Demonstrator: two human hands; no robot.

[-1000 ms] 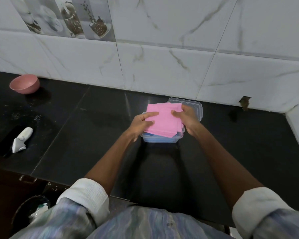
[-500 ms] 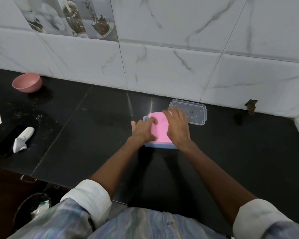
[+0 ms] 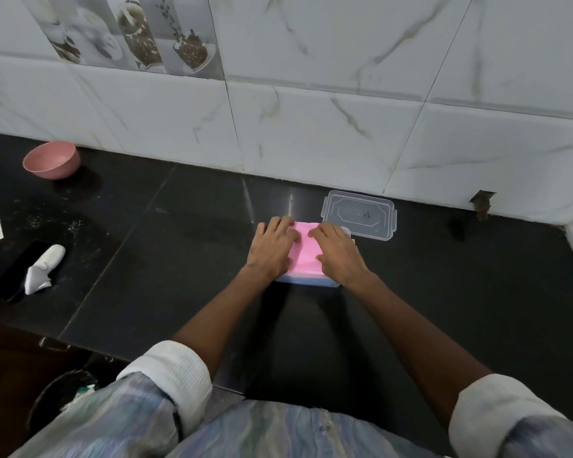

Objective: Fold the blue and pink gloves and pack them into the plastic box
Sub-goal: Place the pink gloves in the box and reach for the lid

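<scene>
The folded pink glove (image 3: pixel 305 254) lies on top inside the clear plastic box (image 3: pixel 331 284) on the black counter. A blue layer shows through the box's front wall beneath the pink. My left hand (image 3: pixel 272 247) lies flat on the left part of the pink glove, fingers spread. My right hand (image 3: pixel 336 251) presses flat on its right part. Both palms cover most of the box's rim.
The box's clear lid (image 3: pixel 359 214) lies just behind and right of the box, near the tiled wall. A pink bowl (image 3: pixel 52 159) sits far left. A white tool (image 3: pixel 42 269) lies on a dark slab at the left edge. The counter's front edge (image 3: pixel 80 348) runs below.
Earlier both hands held the pink glove's edges above the box. It has been lowered in, and both hands now lie flat on top, pressing it down.
</scene>
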